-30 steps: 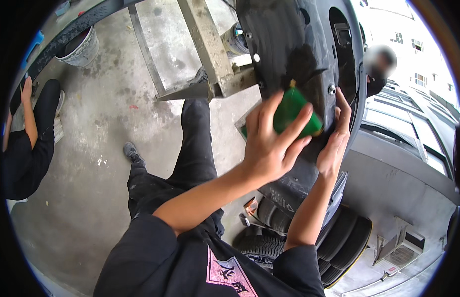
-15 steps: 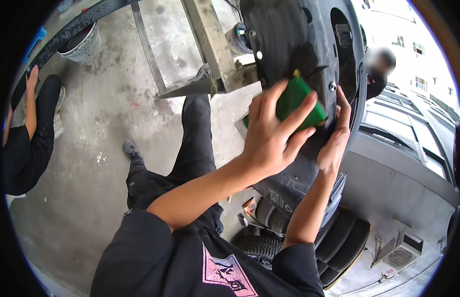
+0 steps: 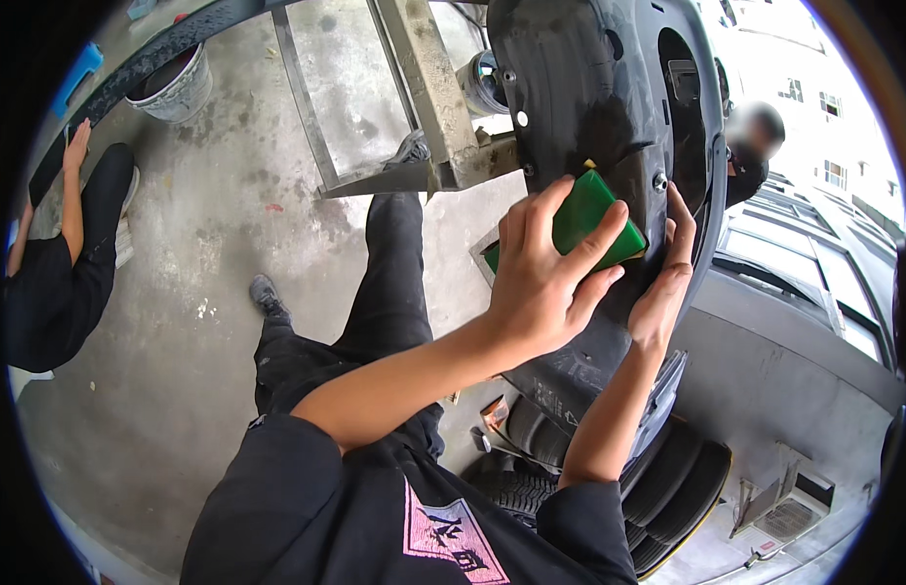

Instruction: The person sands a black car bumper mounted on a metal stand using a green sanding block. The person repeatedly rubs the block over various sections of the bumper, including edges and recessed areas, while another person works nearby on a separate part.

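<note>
A large black plastic car bumper stretches from the top of the view down toward me, with dull smears on its surface. My left hand is closed around a green sanding block, its fingers on top and along the side. The block lies against the bumper, and its underside is hidden. At the bumper's right edge, beside a round metal fastener, my right hand rests with fingers stretched along the plastic. Part of its thumb side is hard to see.
A metal stand is left of the bumper. Tyres are stacked below right, near an outdoor air-conditioner unit. One person sits at far left by a bucket; another person is beyond the bumper.
My left hand and the sanding block have slid slightly toward me along the bumper. My right hand stays at the edge. The whole view has shifted a little.
</note>
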`<state>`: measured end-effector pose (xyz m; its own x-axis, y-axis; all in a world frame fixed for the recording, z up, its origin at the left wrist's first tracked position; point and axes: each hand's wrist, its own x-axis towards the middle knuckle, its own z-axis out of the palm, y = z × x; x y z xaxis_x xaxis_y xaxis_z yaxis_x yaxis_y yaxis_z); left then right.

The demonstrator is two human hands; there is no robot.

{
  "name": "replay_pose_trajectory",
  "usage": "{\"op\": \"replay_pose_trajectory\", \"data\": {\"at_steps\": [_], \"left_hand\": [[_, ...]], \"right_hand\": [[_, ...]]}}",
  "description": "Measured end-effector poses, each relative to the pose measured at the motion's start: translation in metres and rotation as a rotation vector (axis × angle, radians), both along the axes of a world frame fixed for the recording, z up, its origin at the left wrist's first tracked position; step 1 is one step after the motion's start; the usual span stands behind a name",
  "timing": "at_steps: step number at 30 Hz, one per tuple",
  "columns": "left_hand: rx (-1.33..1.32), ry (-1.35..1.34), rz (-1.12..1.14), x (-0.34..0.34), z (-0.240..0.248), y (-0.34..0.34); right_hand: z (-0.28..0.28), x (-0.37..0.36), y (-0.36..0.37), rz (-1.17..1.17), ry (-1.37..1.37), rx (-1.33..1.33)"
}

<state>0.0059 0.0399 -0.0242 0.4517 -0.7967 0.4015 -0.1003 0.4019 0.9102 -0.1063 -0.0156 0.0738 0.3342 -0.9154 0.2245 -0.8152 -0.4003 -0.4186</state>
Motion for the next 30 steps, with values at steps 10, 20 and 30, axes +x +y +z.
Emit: {"op": "replay_pose_trajectory", "data": {"at_steps": [10, 20, 30], "left_hand": [[-0.002, -0.1, -0.001, -0.001, -0.008, 0.009], [0.0, -0.117, -0.007, 0.003, -0.014, 0.009], [-0.033, -0.188, -0.055, 0.021, -0.009, 0.01]], "right_hand": [[-0.002, 0.001, 0.003, -0.02, -0.012, 0.015], [-0.001, -0.004, 0.003, -0.021, 0.05, -0.01], [0.0, 0.0, 0.007, -0.012, 0.001, 0.02]]}}
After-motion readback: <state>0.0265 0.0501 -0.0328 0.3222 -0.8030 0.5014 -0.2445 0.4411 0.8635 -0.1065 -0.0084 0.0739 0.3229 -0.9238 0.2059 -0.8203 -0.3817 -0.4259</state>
